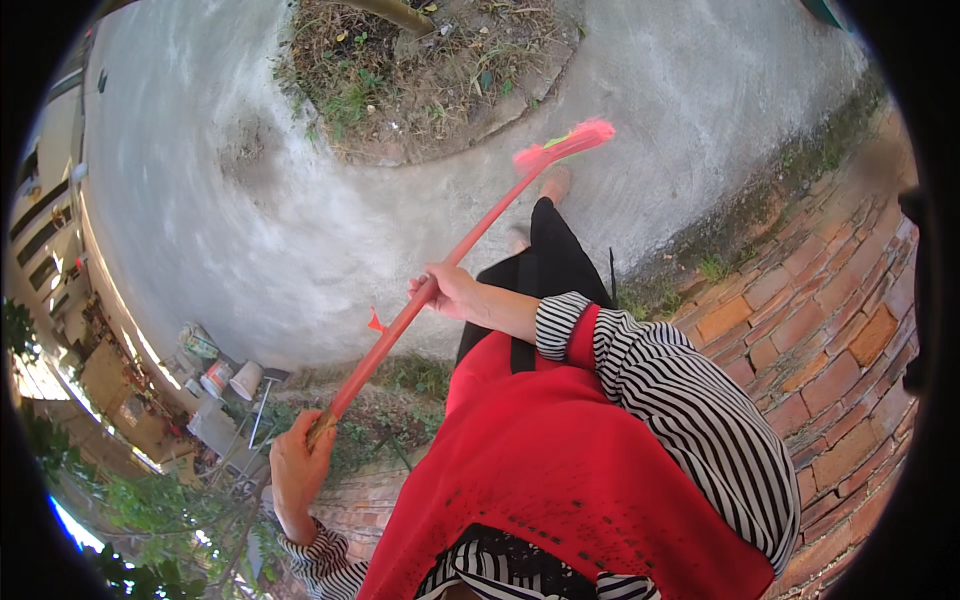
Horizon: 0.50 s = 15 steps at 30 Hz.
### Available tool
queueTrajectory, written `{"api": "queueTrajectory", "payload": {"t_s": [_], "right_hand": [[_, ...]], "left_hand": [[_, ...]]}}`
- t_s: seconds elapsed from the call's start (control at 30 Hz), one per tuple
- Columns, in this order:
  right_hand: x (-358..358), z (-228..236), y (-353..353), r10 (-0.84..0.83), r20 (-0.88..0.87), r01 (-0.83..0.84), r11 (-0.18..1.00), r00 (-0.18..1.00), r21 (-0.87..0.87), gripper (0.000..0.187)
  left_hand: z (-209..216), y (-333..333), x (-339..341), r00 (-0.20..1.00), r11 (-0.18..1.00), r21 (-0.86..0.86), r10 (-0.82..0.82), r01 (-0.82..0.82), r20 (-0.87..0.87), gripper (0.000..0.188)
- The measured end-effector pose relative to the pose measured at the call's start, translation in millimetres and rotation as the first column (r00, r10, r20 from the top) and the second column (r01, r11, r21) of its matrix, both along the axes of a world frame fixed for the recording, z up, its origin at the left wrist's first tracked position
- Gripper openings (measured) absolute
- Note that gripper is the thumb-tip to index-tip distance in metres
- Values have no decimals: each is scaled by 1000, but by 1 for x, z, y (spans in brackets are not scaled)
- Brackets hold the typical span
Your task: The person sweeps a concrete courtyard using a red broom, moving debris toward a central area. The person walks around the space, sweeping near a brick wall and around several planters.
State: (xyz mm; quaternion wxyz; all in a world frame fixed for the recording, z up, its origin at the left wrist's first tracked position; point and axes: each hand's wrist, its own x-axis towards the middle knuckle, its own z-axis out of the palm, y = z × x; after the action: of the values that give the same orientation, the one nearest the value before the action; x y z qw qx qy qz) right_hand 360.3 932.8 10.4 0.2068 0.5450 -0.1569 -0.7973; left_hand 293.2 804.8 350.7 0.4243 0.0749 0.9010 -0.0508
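Note:
A broom (478, 232) with a red handle and pink bristles runs slantwise across the view. My left hand (300, 465) is closed around the top end of its handle, at the lower left. Farther along, near the middle of the handle, my right hand (450, 290) grips it with the fingers wrapped round. The bristle head (565, 145) is over the grey concrete, just beyond my foot, and looks blurred. A small orange-red scrap (376, 320) sticks out beside the handle between my hands.
Ahead lies a planting bed (420, 110) with dry grass and a trunk. A brick surface (830, 380) runs along the right, edged by a weedy strip (720, 262). Buckets (246, 380), a metal frame and leafy plants (150, 510) stand at the left.

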Motion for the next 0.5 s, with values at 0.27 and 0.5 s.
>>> {"api": "queueTrajectory", "payload": {"t_s": [0.27,0.5], "right_hand": [[30,-4,-112,307,-52,-311,945,950,-100,11],[55,-70,-135,841,-449,-601,534,302,595,12]], "left_hand": [[19,-41,143,958,995,-1,97,-101,-270,15],[-47,10,214,948,982,-170,25,-83,-316,23]]}}
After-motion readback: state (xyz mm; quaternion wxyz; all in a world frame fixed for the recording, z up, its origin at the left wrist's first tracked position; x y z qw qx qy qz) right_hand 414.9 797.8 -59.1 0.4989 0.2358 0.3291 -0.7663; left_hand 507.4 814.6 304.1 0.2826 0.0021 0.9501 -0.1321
